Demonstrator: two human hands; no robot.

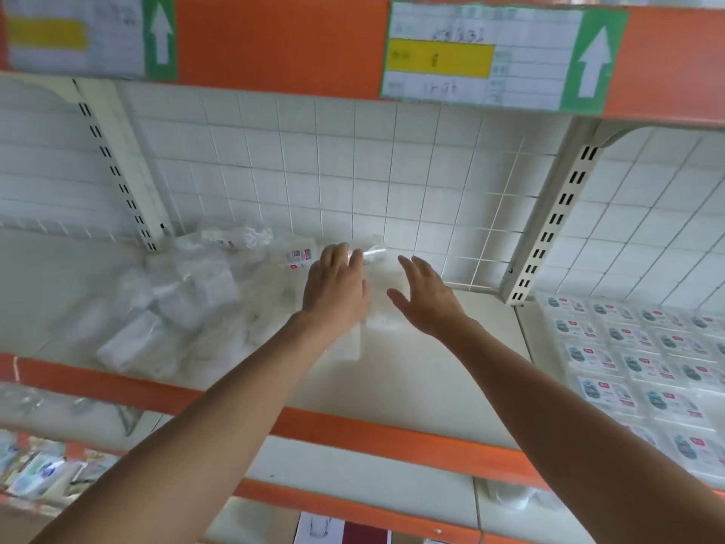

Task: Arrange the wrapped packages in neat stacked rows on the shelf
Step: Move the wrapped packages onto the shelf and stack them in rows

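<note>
Shelf (412, 386): pale board, orange front lip (353, 426). Left hand (335, 288): palm down, fingers straight and released, resting on a clear wrapped package (378, 321) lying mid-shelf. Right hand (427, 300): just beside that package, fingers spread, grasping nothing. Heap of wrapped packages (176, 308): left of the hands (loose, overlapping). Labelled packs (647, 367): flat rows, right-hand bay. Wire grid back (392, 170); label cards (482, 56) above.

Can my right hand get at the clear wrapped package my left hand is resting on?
Probably yes. The right hand is open just beside the clear wrapped package, nothing between them. The left hand lies on the package's left part, leaving its right edge free.
</note>
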